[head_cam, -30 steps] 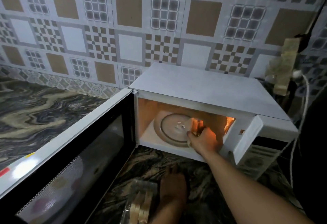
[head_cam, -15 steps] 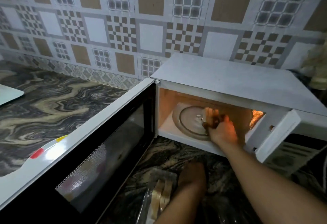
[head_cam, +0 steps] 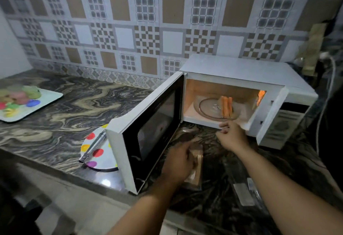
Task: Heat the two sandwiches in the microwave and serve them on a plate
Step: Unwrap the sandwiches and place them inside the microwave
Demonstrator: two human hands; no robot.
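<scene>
Two sandwiches are in play, and only one looks loaded, so I judge the task roughly a quarter done: the second must go in, the door must be closed, the heating run, and both served. Nearest, the left hand [head_cam: 178, 160] curls over the wrapped sandwich [head_cam: 195, 168] on the dark marbled table [head_cam: 74, 116], grasping its clear packet; the packet's long axis runs near to far. Left of the open door [head_cam: 148, 129], a dotted plate [head_cam: 96, 153] carries tongs [head_cam: 92, 146] and waits for serving. Farther in, the right hand [head_cam: 231, 135] hangs just before the microwave [head_cam: 241, 78] sill, fingers loosely curled and holding nothing. Inside the lit cavity, the first sandwich [head_cam: 226, 107] stands on edge on the right part of the glass turntable [head_cam: 207, 107], its long axis running near to far, cut faces toward the opening.
</scene>
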